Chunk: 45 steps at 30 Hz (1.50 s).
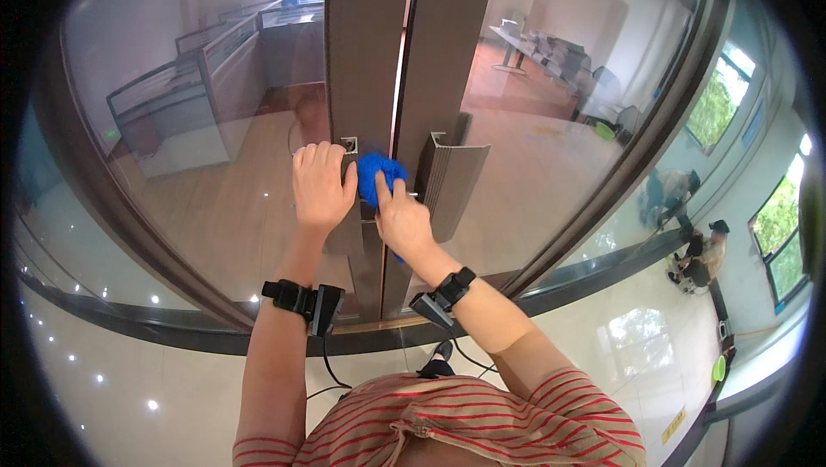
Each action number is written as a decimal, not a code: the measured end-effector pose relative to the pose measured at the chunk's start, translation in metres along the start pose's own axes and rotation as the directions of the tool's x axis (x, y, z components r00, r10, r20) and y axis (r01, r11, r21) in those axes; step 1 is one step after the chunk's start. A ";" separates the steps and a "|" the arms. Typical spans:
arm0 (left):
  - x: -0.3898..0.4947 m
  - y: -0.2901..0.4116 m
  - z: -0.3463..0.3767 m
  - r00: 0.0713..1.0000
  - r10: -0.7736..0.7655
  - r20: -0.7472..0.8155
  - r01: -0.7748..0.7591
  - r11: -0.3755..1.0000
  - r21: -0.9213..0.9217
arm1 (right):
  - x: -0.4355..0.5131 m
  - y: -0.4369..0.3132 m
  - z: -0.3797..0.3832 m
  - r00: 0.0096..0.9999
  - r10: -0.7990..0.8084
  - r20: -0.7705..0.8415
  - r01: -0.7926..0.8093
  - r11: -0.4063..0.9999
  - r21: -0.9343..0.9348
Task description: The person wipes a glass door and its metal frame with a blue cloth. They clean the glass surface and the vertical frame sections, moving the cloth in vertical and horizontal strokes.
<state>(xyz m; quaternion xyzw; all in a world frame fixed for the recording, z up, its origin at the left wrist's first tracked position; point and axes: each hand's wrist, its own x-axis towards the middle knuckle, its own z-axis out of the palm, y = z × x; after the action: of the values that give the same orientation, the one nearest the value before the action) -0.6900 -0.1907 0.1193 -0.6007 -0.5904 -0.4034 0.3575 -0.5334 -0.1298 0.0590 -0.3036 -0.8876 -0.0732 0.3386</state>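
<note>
My left hand [317, 183] is curled over the left door's handle [349, 144], hiding much of it. In my right hand [405, 220] is a crumpled blue cloth [374, 173], pressed by the fingertips against the brown frame [364, 47] of the left door near the gap. A small lower bit of the cloth shows beneath the hand. Right of that hand, a ribbed brown pull handle [455, 183] stands out from the right door's frame [445, 34]. A narrow slit of light runs between the two door frames.
Glass panels [245, 209] flank the frames; cubicle partitions [213, 99] show behind. A person [703, 254] crouches by the wall at right. On the glossy tiled floor [581, 364] are a green basin [719, 369] and a yellow floor sticker [674, 425]. Cables [332, 364] hang from my wrist devices.
</note>
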 end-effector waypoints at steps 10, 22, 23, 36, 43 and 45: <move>0.001 0.000 -0.003 1.000 0.022 0.009 -0.022 1.000 0.019 | -0.004 0.009 -0.022 0.960 0.256 -0.116 -0.216 0.935 0.280; -0.002 -0.003 0.001 1.000 0.030 0.007 -0.030 1.000 -0.010 | -0.047 0.009 0.022 0.941 0.323 0.102 -0.337 0.925 0.173; -0.002 -0.002 0.001 1.000 0.029 0.009 -0.029 1.000 0.001 | -0.047 0.007 0.024 0.938 0.337 0.074 -0.345 0.917 0.200; 0.000 -0.003 -0.001 0.998 0.056 -0.006 -0.056 0.998 -0.020 | -0.065 0.026 0.025 0.945 0.305 0.121 -0.317 0.943 0.100; 0.000 -0.002 -0.002 0.998 0.051 0.021 -0.051 0.999 -0.015 | -0.096 0.019 0.048 0.862 0.403 0.307 -0.449 0.889 0.094; 0.000 -0.001 0.000 0.998 0.065 -0.010 -0.065 0.998 -0.007 | -0.096 0.012 0.056 0.840 0.446 0.309 -0.510 0.844 0.168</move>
<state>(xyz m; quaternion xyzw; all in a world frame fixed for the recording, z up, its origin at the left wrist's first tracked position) -0.6913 -0.1911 0.1195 -0.6191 -0.5672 -0.3966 0.3712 -0.5012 -0.1485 -0.0461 -0.4799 -0.8211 0.1638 0.2621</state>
